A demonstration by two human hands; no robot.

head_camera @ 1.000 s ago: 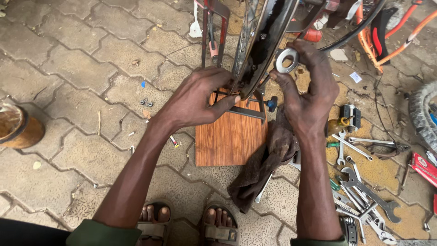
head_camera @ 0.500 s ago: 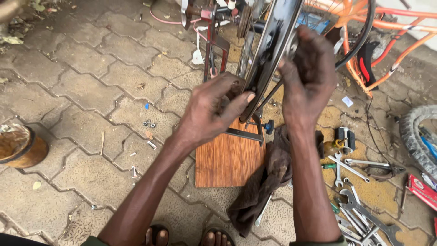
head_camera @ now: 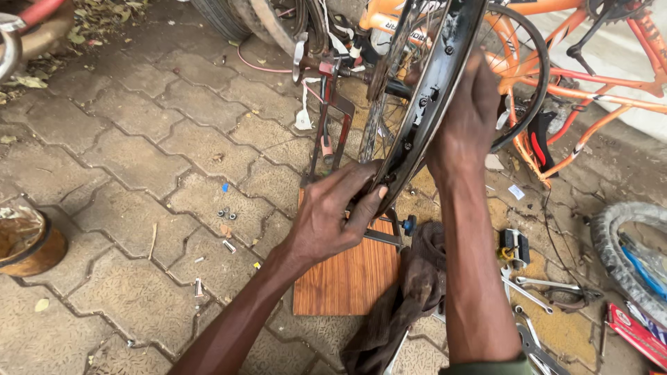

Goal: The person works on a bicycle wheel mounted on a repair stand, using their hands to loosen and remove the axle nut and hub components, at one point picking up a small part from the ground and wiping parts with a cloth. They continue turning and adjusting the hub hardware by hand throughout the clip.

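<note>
Black metal bicycle rim [head_camera: 424, 118], bare of tyre and laced with thin spokes, stands upright in the upper centre of the frame, its axle carried by a dark red steel truing stand [head_camera: 326, 118]. Compared with one second ago, both hands sit higher on the wheel: they have left the region of the stand's base and now grip the rim itself.

Left hand [head_camera: 333, 215]: closed on the lower edge of the rim at frame centre, fingers curled under the rim wall, thumb on the outer face. Right hand [head_camera: 465, 121]: closed over the rim's right flank in the upper centre right, palm flat against the metal, fingers wrapped out of sight behind it. Neither hand holds a tool.

The view has also tilted upward since the earlier pictures, so the orange bicycle frame [head_camera: 590, 69] at upper right shows more fully. Judged from this shift, work has passed from the stand's base to the rim, which the two hands steady or turn; which of these cannot be told.

Below the wheel, a brown wood-grain board [head_camera: 347, 278] lies on the paved floor [head_camera: 125, 173] under the stand. A dark brown rag [head_camera: 410, 292] is draped beside the right forearm. Steel spanners [head_camera: 528, 292] lie scattered at lower right, and small nuts [head_camera: 226, 213] rest on the paving left of the board.
</note>
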